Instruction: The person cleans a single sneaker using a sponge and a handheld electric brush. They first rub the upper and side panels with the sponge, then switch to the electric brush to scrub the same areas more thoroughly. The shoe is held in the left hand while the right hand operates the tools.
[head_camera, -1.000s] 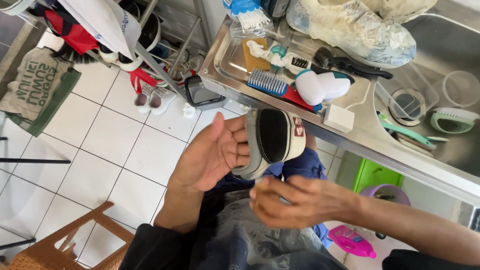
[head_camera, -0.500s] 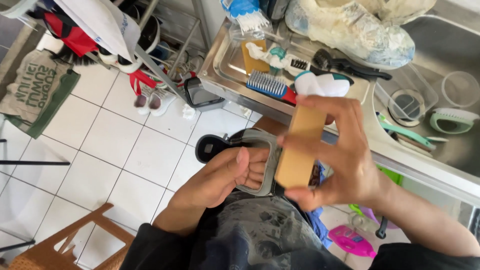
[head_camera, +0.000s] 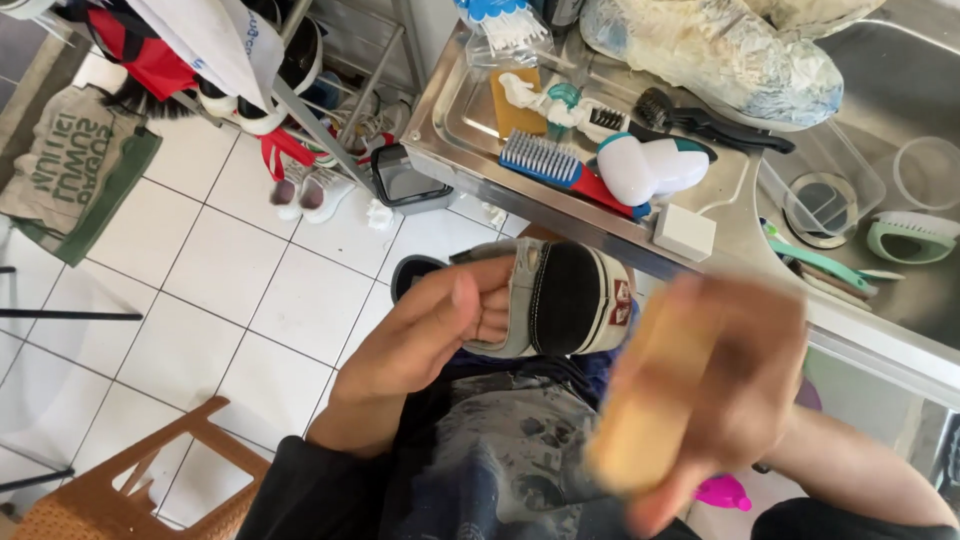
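My left hand (head_camera: 440, 320) grips a grey canvas sneaker (head_camera: 560, 300) with a black heel and a white sole, held sideways over my lap. My right hand (head_camera: 740, 390), blurred by motion, holds a tan wooden block-shaped brush (head_camera: 640, 420) just right of and below the shoe. The brush's bristle side is hidden from me. The brush is apart from the shoe.
A steel counter (head_camera: 740, 240) holds a tray with a blue-bristled brush (head_camera: 555, 165), a white and teal tool (head_camera: 650, 170), a black brush (head_camera: 700, 120), a white eraser block (head_camera: 685, 232) and clear containers (head_camera: 825, 195). A wooden chair (head_camera: 130, 480) stands lower left on white tiles. Shoes (head_camera: 300, 190) lie by a rack.
The shoe has turned so its black heel faces up. My right hand with the wooden brush has dropped from above the shoe to lower right, moving fast.
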